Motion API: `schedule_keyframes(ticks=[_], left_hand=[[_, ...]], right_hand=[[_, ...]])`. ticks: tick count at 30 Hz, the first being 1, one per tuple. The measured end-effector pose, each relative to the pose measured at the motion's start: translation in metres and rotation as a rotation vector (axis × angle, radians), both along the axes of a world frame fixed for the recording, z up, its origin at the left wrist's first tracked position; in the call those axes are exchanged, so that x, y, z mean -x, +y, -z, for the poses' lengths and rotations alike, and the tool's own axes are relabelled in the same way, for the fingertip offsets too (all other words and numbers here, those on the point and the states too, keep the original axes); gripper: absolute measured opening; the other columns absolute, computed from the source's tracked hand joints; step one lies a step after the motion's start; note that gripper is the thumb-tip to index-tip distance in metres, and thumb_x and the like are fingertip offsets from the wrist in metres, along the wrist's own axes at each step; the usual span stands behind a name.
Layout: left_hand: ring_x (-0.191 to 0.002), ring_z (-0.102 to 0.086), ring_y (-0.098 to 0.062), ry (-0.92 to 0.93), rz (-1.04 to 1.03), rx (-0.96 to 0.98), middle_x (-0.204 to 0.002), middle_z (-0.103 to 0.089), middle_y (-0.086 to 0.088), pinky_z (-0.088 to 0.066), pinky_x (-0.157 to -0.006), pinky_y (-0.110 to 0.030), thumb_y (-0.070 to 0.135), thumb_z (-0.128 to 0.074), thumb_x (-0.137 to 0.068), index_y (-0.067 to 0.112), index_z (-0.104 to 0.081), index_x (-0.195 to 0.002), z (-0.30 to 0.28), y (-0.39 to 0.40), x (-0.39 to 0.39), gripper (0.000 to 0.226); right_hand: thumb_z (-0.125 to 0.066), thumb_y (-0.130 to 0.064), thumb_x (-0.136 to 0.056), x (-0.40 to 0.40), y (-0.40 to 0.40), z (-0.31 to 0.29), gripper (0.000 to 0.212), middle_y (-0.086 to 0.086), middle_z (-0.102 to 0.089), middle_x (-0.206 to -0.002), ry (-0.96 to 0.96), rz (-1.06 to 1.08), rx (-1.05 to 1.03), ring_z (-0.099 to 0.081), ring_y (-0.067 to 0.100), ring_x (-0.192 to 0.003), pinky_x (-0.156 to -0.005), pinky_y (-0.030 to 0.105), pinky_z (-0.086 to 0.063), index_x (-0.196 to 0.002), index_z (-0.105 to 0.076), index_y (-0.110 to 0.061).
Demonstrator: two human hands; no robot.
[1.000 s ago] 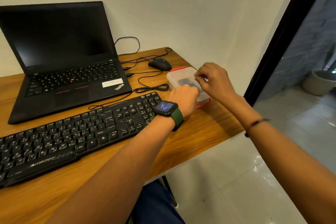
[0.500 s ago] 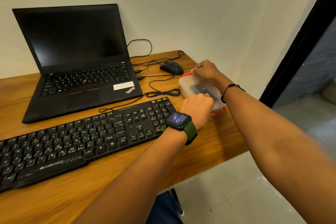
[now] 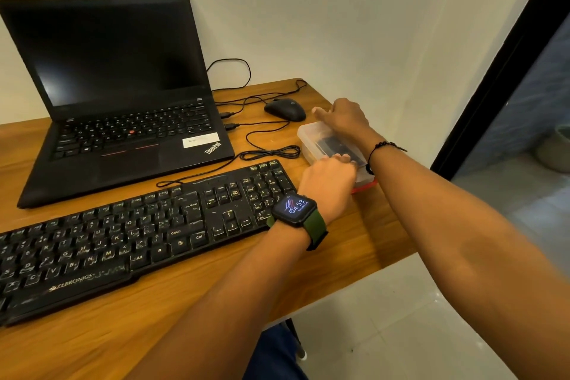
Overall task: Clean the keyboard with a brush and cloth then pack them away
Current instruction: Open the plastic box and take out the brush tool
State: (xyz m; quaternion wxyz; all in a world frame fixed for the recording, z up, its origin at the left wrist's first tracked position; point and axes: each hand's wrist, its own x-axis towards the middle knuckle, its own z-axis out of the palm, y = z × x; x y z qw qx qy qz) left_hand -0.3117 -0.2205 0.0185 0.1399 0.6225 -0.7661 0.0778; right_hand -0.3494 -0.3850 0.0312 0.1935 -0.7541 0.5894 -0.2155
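Desk items, counted.
One keyboard (image 3: 129, 234), one laptop (image 3: 117, 102), one mouse (image 3: 285, 109), one box (image 3: 311, 140), two hands, one watch (image 3: 294, 206).

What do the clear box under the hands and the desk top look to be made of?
The clear rectangular box with red clips looks like translucent glossy plastic: dark contents show through its lid. The brown desk top shows wood grain with a smooth sheen; solid wood or laminate is unclear.

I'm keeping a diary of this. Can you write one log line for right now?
step: closing box | left hand: on near end | right hand: on far end | plastic box: beside keyboard
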Motion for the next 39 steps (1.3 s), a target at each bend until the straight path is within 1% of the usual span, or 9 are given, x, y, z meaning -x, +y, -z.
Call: schedule_keyframes(ticks=[3,5,9,20,25,30,33,35,39], left_hand=[[-0.119,-0.050,-0.028,0.049,0.003,-0.013,-0.135,-0.048,-0.009,-0.047,-0.086,-0.036,0.013,-0.046,-0.094,0.010,-0.047,-0.131,-0.001,0.001,-0.002,0.037],[-0.114,-0.052,-0.029,0.108,0.015,-0.019,-0.131,-0.052,-0.012,-0.045,-0.085,-0.036,0.014,-0.046,-0.094,0.007,-0.050,-0.128,-0.001,0.004,-0.004,0.035],[-0.114,-0.051,-0.029,0.164,0.013,-0.028,-0.128,-0.051,-0.012,-0.042,-0.087,-0.035,0.023,-0.047,-0.095,0.004,-0.049,-0.125,0.000,0.011,-0.009,0.036],[-0.120,-0.048,-0.024,0.329,-0.081,-0.008,-0.136,-0.047,-0.010,-0.039,-0.093,-0.031,0.022,-0.045,-0.096,0.008,-0.039,-0.135,0.001,0.028,-0.016,0.043],[-0.129,-0.041,-0.024,0.375,-0.079,-0.020,-0.144,-0.039,-0.010,-0.033,-0.102,-0.031,0.017,-0.047,-0.094,0.006,-0.034,-0.139,-0.003,0.028,-0.013,0.048],[-0.124,-0.045,-0.022,0.316,-0.065,-0.072,-0.140,-0.045,-0.008,-0.036,-0.099,-0.032,0.019,-0.045,-0.096,0.010,-0.043,-0.134,-0.003,0.024,-0.010,0.040],[-0.120,-0.048,-0.022,0.287,-0.060,-0.085,-0.135,-0.049,-0.008,-0.039,-0.096,-0.033,0.019,-0.044,-0.096,0.010,-0.052,-0.126,-0.003,0.021,-0.008,0.033],[-0.120,-0.049,-0.022,0.283,-0.069,-0.086,-0.136,-0.049,-0.007,-0.039,-0.096,-0.033,0.020,-0.044,-0.096,0.011,-0.055,-0.124,-0.002,0.020,-0.007,0.031],[-0.123,-0.047,-0.022,0.263,-0.074,-0.084,-0.143,-0.042,-0.004,-0.038,-0.099,-0.033,0.021,-0.044,-0.096,0.014,-0.053,-0.127,0.001,0.020,-0.008,0.033]], right_hand=[[-0.049,-0.074,-0.074,0.004,0.014,-0.004,0.071,0.017,-0.050,-0.116,0.181,-0.015,0.021,-0.046,0.034,-0.114,-0.080,0.040,-0.043,-0.113,-0.050,-0.015],[-0.054,-0.075,-0.071,0.008,0.030,-0.007,0.091,0.016,-0.039,-0.138,0.301,-0.047,-0.017,-0.035,0.037,-0.127,-0.093,0.046,-0.040,-0.135,-0.035,-0.014],[-0.062,-0.077,-0.061,0.011,0.045,-0.013,0.106,0.019,-0.033,-0.141,0.419,-0.078,-0.099,-0.033,0.040,-0.128,-0.099,0.054,-0.038,-0.139,-0.025,-0.017],[-0.061,-0.059,-0.073,0.015,0.051,-0.025,0.080,0.013,-0.048,-0.130,0.342,-0.133,-0.116,-0.047,0.031,-0.113,-0.091,0.042,-0.045,-0.133,-0.036,-0.012],[-0.058,-0.049,-0.080,0.033,0.056,-0.051,0.056,0.009,-0.051,-0.109,0.005,-0.156,-0.247,-0.050,0.023,-0.090,-0.061,0.028,-0.040,-0.118,-0.049,-0.009],[-0.061,-0.055,-0.073,0.079,0.042,-0.068,0.049,0.005,-0.051,-0.095,-0.634,-0.045,-0.579,-0.051,0.023,-0.084,-0.081,0.040,-0.049,-0.103,-0.055,-0.016],[-0.063,-0.044,-0.067,0.113,0.036,-0.063,0.057,0.014,-0.056,-0.105,-1.118,-0.027,-0.784,-0.054,0.029,-0.101,-0.090,0.047,-0.046,-0.113,-0.057,-0.010],[-0.056,-0.036,-0.068,0.134,0.032,-0.050,0.060,0.024,-0.056,-0.113,-1.378,-0.033,-0.878,-0.052,0.038,-0.111,-0.084,0.057,-0.047,-0.119,-0.053,-0.004],[-0.054,-0.030,-0.080,0.158,0.026,-0.024,0.054,0.034,-0.051,-0.123,-1.504,-0.024,-0.906,-0.051,0.051,-0.113,-0.076,0.067,-0.047,-0.124,-0.046,0.001]])
